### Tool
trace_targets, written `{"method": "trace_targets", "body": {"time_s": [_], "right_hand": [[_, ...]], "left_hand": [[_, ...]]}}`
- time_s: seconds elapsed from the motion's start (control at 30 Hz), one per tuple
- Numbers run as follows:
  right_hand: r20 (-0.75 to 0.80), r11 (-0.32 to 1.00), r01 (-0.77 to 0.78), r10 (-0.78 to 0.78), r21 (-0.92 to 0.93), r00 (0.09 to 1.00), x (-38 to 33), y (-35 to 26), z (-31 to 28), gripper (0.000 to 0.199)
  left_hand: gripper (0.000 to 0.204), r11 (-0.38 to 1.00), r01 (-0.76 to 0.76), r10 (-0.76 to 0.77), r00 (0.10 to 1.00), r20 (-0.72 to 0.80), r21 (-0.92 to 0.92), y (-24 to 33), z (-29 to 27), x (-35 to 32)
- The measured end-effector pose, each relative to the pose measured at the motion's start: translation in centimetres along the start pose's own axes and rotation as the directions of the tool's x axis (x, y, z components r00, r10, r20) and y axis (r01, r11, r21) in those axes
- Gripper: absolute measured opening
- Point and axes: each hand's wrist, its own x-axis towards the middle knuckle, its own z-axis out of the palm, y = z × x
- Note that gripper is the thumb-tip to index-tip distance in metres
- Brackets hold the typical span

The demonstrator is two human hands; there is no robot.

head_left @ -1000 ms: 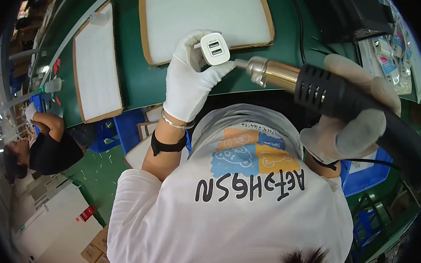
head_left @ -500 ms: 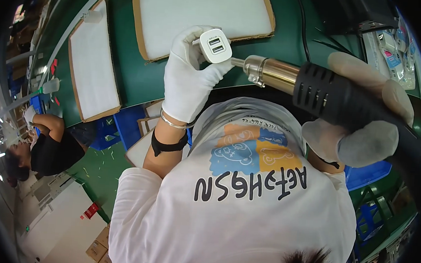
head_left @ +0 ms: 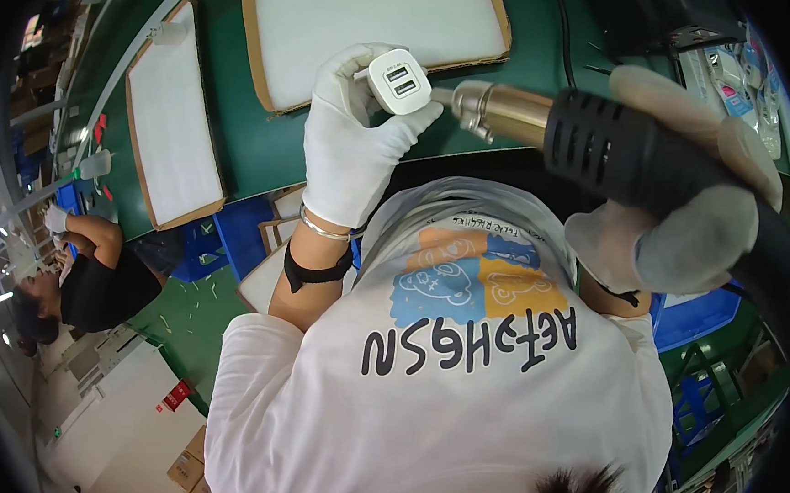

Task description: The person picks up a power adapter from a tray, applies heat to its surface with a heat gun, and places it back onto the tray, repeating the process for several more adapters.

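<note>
White 2-port USB charger [head_left: 400, 82] held beside the nozzle of a hot-air gun [head_left: 594, 146]

The charger is raised above the green worktop [head_left: 264, 155], left of the gun, its 2 ports facing the viewer. The white-gloved left hand [head_left: 348, 152] has its grip closed on it, thumb on the near side. The gun's metal nozzle points left at the charger's right edge, very near; whether they touch cannot be told. The right hand [head_left: 693, 240], in a pale glove, has its grip closed around the gun's black handle.

Beyond the charger lies a white-lined cardboard tray [head_left: 366, 11]; a narrower tray [head_left: 175, 112] lies to the left. At the far right stand a black box-shaped device [head_left: 667, 23] and, beside it, clear-bagged packages [head_left: 736, 83]. A blue bin [head_left: 697, 321] sits at the near right, below the right hand. Well apart at left is 1 co-worker [head_left: 104, 281] in a black top.
</note>
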Motion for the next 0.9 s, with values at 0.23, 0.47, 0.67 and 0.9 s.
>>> {"method": "trace_targets", "body": {"time_s": [0.23,0.47,0.67,0.9], "right_hand": [[0.091,0.999,0.051,-0.053,0.017,0.994,0.6,0.0,-0.2,0.044],[0.101,0.998,0.056,-0.058,0.025,0.993,0.8,-0.2,-0.4,0.037],[0.113,0.997,0.063,-0.067,0.034,0.991,0.7,-0.4,-0.4,0.032],[0.125,0.997,0.069,-0.074,0.042,0.989,0.6,-1.0,-0.5,0.030]], "left_hand": [[0.059,0.996,-0.078,0.079,0.997,-0.025,0.041,-0.2,0.4,-0.1],[0.060,0.991,-0.122,0.125,0.991,-0.047,0.059,-0.3,0.5,-0.1],[0.057,0.980,-0.064,0.080,0.994,-0.080,0.190,0.0,0.6,0.0],[0.054,0.924,-0.205,0.235,0.971,-0.054,0.322,-0.9,0.3,0.2]]}}
